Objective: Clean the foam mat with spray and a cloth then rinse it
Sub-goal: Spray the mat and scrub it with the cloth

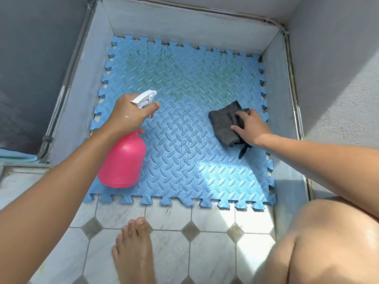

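The mat point(184, 144) is showing matt, embossed foam; the bottle point(123, 160) is looking like smooth plastic; the cloth point(222, 120) is looking fuzzy; the floor point(168, 238) is showing smooth tile.

Count: 1 blue foam mat point(194, 78), with faint seams, so number of joined pieces unclear. 1 pink spray bottle point(123, 160). 1 dark cloth point(223, 119). 2 hands: left hand point(128, 113), right hand point(251, 125). 1 bare foot point(133, 249), 1 knee point(328, 232). Greenish marks on mat: too smeared to count.

Neck of the spray bottle point(123, 160) hidden under left hand point(129, 115) — foot point(133, 253) cut off below.
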Demonstrator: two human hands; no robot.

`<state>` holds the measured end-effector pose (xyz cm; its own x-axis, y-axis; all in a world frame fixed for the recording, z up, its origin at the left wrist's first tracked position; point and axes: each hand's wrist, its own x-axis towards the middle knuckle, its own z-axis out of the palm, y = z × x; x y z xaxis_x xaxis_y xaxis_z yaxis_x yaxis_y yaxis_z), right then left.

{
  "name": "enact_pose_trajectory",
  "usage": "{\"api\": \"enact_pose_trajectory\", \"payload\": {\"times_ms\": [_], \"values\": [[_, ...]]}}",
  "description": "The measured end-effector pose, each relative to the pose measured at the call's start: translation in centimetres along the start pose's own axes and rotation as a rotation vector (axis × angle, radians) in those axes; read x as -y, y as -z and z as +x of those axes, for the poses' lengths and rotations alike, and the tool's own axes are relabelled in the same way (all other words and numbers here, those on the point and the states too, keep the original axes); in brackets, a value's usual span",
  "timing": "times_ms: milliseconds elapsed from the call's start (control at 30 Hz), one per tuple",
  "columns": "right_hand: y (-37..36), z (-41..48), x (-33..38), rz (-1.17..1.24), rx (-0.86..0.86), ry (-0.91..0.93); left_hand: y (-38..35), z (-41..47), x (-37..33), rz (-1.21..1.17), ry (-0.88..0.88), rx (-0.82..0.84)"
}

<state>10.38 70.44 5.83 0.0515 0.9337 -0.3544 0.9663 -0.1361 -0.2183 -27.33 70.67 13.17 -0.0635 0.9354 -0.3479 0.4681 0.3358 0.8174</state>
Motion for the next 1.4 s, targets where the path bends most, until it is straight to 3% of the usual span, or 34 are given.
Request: {"api": "enact_pose_trajectory", "payload": {"times_ms": [100,233,333,433,533,733,833,967,1233,1400], "values": [[-1.3,-1.1,3.5,0.034,-0.022,0.158,-0.4,-0.2,-0.4,0.036,0.000,0.028],[-3.8,-5.9,9.9,-0.021,0.079,0.646,-0.5,-0.2,-0.7,0.033,0.009,0.017],[-6.7,-9.4,13.4,-0.245,0.093,1.042,-0.5,-0.2,-0.5,0.013,0.022,-0.004],[-8.4,-10.2,14.6,-0.278,0.067,1.158,-0.4,-0.1,-0.3,0.017,0.008,-0.022],[-6.8,-7.3,13.7,-0.212,0.061,1.023,-0.2,0.0,-0.1,0.020,0.000,-0.044],[0.1,0.5,6.3,-0.089,-0.049,0.217,-0.3,0.1,-0.1,0.102,-0.028,-0.087],[1.6,1.7,0.7,-0.054,-0.088,-0.044,-0.6,-0.1,0.5,0.191,-0.039,-0.153],[2.0,1.7,-1.9,-0.079,-0.057,-0.135,-0.6,-0.9,0.6,0.221,-0.115,-0.103],[1.0,2.1,1.2,-0.076,-0.100,-0.178,-2.0,-0.4,-0.9,0.207,-0.190,-0.098],[1.0,2.1,1.2,-0.086,-0.102,-0.169,-2.1,1.8,-3.0,0.266,-0.312,0.078]]}}
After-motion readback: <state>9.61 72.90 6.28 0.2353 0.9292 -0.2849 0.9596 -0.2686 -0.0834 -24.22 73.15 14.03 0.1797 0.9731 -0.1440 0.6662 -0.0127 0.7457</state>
